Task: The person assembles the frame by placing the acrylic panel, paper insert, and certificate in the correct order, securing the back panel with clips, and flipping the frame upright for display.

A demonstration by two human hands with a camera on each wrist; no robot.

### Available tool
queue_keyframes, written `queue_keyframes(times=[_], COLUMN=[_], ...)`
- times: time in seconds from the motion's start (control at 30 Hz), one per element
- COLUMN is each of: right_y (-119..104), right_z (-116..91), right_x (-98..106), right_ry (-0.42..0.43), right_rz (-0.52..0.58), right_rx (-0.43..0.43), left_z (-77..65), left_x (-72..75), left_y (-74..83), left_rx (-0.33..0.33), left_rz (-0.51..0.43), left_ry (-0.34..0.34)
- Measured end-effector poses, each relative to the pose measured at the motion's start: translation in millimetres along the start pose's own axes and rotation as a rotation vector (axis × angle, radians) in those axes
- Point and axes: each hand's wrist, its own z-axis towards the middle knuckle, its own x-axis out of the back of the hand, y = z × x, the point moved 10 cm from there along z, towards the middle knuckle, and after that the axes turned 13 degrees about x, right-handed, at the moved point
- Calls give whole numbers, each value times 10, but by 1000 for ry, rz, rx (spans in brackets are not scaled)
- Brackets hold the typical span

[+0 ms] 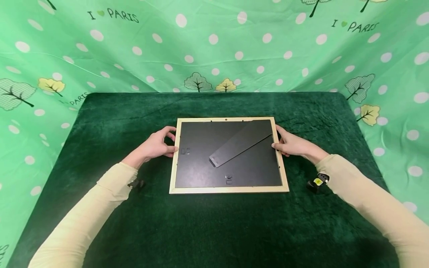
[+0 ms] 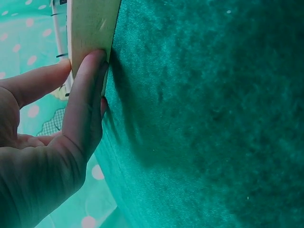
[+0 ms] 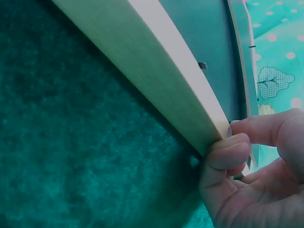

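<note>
A picture frame (image 1: 229,190) with a pale wooden border lies back side up, its black backing board (image 1: 197,163) showing. A black easel stand (image 1: 239,145) lies folded slantwise across the board. My left hand (image 1: 157,143) holds the left side of the border, thumb at the top edge and fingers against the outer side; the left wrist view shows a fingertip on the wood (image 2: 92,28). On the opposite side, my right hand (image 1: 291,143) pinches the right border, thumb on top. Curled fingers (image 3: 228,154) press the frame's outer side in the right wrist view.
Dark green velvety cloth (image 1: 214,230) covers the table under the frame. Behind and at both sides hangs a light green curtain (image 1: 214,26) with white dots and printed trees. Small metal hangers (image 1: 229,179) sit on the board near its lower and left edges.
</note>
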Motion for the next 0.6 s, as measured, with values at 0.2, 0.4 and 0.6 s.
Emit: queue_keyframes(times=[0.2,0.4,0.6], right_y=[1,12,26], right_z=[5,18,3], right_x=[-24,-53,-22], right_ry=[-12,-54,-52], right_rz=[3,10,-8], right_rx=[-33,-56,-82], left_z=[7,26,43], left_x=[-10,-16,-36], left_y=[-6,-22,-5], left_rx=[-3,5,60], left_rz=[-1,4,7], left_ry=[-8,-15,-75])
